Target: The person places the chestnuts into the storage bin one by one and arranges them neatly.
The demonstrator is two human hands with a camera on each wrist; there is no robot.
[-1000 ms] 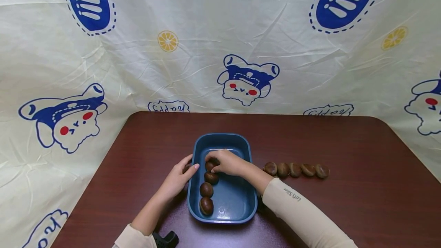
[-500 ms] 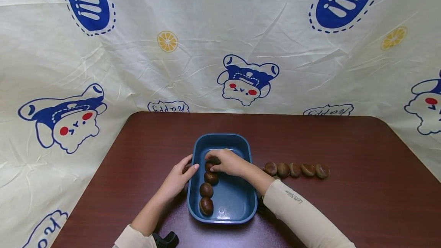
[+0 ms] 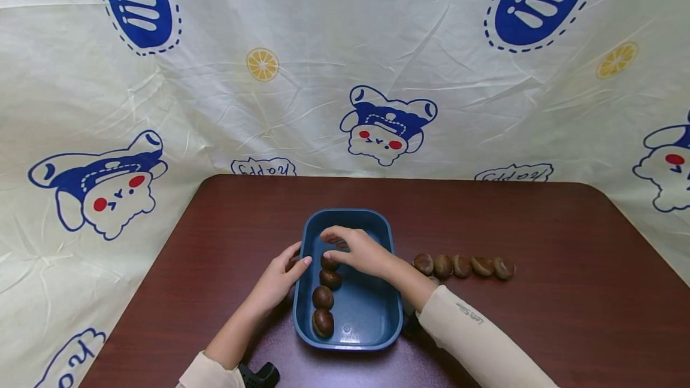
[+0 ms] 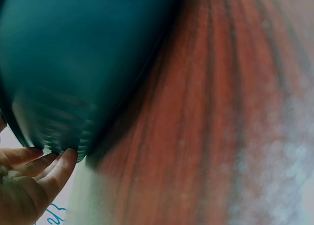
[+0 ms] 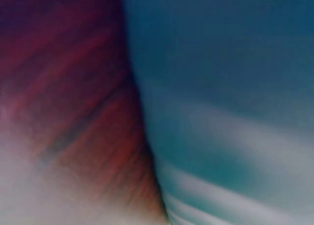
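Inside the blue plastic tray (image 3: 366, 322), several brown chestnuts (image 3: 323, 297) form a line along the left wall. My left hand (image 3: 280, 277) holds the tray's left rim, thumb over the edge. Its fingers (image 4: 59, 173) lie against the outer wall in the left wrist view. Over the tray's far half, my right hand (image 3: 358, 250) has its thumb and fingers spread apart with nothing between them. Its thumb is just above the farthest chestnut (image 3: 329, 262), partly covering it. The right wrist view shows only the tray's outer side (image 5: 221, 112) and tabletop, blurred.
To the tray's right, a row of several more chestnuts (image 3: 462, 266) lies on the brown wooden table (image 3: 539, 328); one beside my right forearm is partly hidden. A pale printed cloth (image 3: 312, 112) hangs behind the table.
My right thumb and fingers have parted and lifted off the farthest chestnut, which stays in the tray's line. The left hand and tray have not moved.
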